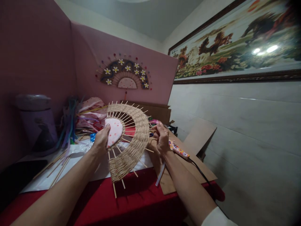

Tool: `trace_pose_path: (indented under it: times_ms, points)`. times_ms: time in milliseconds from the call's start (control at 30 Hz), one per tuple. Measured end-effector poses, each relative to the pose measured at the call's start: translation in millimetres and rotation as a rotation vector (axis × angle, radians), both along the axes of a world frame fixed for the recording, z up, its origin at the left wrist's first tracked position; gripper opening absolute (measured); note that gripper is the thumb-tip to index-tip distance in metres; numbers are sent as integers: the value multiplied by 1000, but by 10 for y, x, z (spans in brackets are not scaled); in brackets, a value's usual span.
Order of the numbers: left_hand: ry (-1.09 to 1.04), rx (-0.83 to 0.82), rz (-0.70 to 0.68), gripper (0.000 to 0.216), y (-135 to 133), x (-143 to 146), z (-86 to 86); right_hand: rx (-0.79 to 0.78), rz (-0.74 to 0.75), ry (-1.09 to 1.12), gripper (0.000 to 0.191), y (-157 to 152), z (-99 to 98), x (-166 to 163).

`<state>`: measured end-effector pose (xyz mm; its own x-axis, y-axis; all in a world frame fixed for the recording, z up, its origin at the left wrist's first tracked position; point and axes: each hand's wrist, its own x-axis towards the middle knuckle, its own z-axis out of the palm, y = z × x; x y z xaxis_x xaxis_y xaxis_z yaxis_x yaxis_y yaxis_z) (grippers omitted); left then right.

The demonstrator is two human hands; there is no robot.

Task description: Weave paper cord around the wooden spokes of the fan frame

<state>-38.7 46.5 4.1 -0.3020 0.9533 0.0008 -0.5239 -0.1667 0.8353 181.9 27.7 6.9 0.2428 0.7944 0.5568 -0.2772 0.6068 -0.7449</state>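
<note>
Seen from left to right, a pale lidded container point(35, 121) stands at the far left of the red-covered table point(141, 201), beside a heap of coloured ribbons and cloth point(80, 121) and a scatter of thin wooden sticks point(57, 168) lying on a white sheet point(70, 163); the sticks are too many and too overlapped to count. One left hand point(101, 140) reaches in on a bare forearm stretched from the near left, its thumb pressed against the pink, dotted half-round centre point(114, 131) of a single woven fan frame point(130, 141), the other fingers curled out of sight behind it. The frame is held upright above the middle of the table, its band of straw-coloured cord woven round wooden spokes that fan outward. To its right, one right hand point(161, 138) comes in on a forearm angled from the near right, a white sleeve at the elbow, its fingertips bunched together at the spoke ends on the frame's right edge; whether they pinch a spoke or the cord cannot be told. Just beyond the wrist lies one tool with a flowered handle point(179, 150) and a dark cord on brown cardboard point(195, 141). On the far pink wall hangs one finished fan point(125, 73) trimmed with white flowers; one framed horse picture point(237, 44) fills the right wall.
</note>
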Motion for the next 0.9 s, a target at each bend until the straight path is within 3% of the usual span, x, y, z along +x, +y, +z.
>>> trace_pose_path:
  times_ms: [300, 500, 733, 900]
  points:
    - [-39, 27, -8, 15, -58, 25, 41, 7, -53, -64, 38, -7, -39, -14]
    - [-18, 79, -97, 8, -37, -3, 27, 11, -95, -92, 44, -8, -44, 2]
    - [51, 133, -32, 15, -56, -18, 49, 11, -160, -47, 44, 18, -38, 1]
    - [18, 141, 2, 8, -102, 16, 94, 51, -311, -127, 45, 27, -58, 15]
